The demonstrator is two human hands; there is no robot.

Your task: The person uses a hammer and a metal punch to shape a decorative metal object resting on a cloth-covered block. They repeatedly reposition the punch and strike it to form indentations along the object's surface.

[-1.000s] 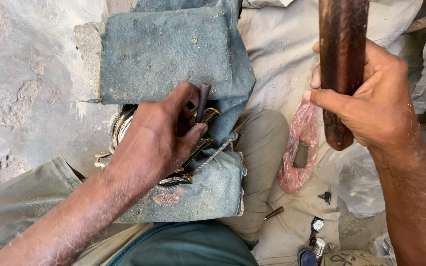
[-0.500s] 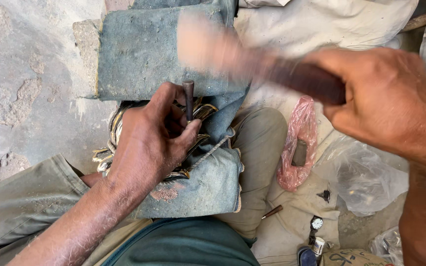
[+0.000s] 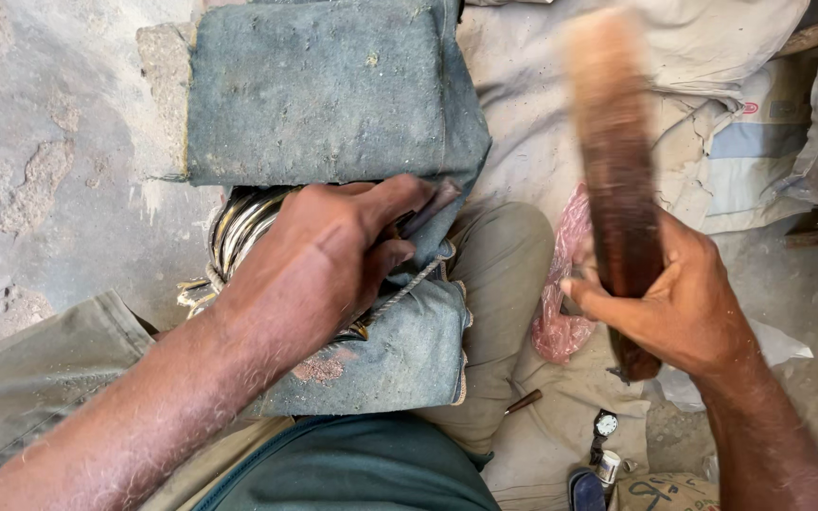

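At 3 o'clock, right hand (image 3: 684, 303) grips blurred brown wooden mallet (image 3: 617, 180); left hand (image 3: 319, 260) pinches thin dark metal punch (image 3: 431, 206) over stacked silver rings (image 3: 243, 222).

We are in a rough floor-level workshop, the kind where work is done sitting on the ground. Left of our left-hand fingers (image 3: 400, 203) lies cracked concrete floor (image 3: 40, 142); just above them sits a block wrapped in worn denim (image 3: 324, 95). Beyond our right-hand fingers (image 3: 598, 298) spread dusty sacks (image 3: 731, 114), with a pink plastic bag (image 3: 560, 284) beside them.
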